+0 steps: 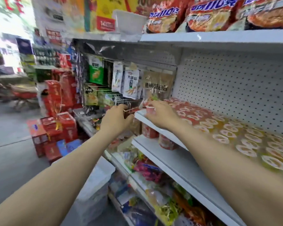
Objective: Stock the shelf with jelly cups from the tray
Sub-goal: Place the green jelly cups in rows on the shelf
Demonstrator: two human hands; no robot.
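Rows of jelly cups (227,132) with red and orange lids fill the white shelf (155,124) on the right. My right hand (160,115) reaches over the shelf's left end and grips a small jelly cup (149,110) at the front corner. My left hand (116,119) is just left of the shelf end, fingers curled around a dark packet (129,111) hanging beside it. The frame is blurred, so fine detail of both grips is unclear. No tray is visible.
Hanging snack bags (129,84) fill the rack behind my hands. Noodle packs (211,13) sit on the top shelf. Red gift boxes (55,128) are stacked on the floor at left. Lower shelves hold red cups (149,132) and mixed candy bags (153,173).
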